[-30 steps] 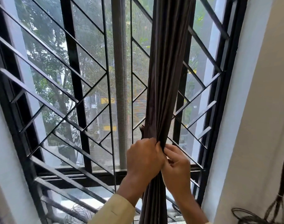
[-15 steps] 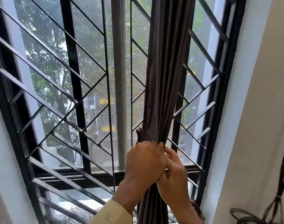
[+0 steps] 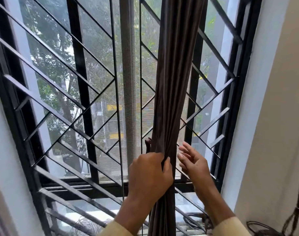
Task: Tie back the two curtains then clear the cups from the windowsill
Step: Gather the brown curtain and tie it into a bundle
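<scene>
Black window grille (image 3: 87, 106) with slanting bars fills the view beyond both hands, with trees blurred through the mesh behind it. In front of it hangs the dark brown curtain (image 3: 174, 82), gathered into one narrow bunch. The left hand (image 3: 149, 174) grips that bunch from its left side, with fingers curled round the folds. Just above its knuckles a short dark strip (image 3: 147, 144) pokes up beside the fabric. The right hand (image 3: 193, 160) hovers just right of the curtain, fingers spread and loose, holding nothing. Below and right of it, dark cables (image 3: 297, 217) hang against the pale wall (image 3: 273, 99).
</scene>
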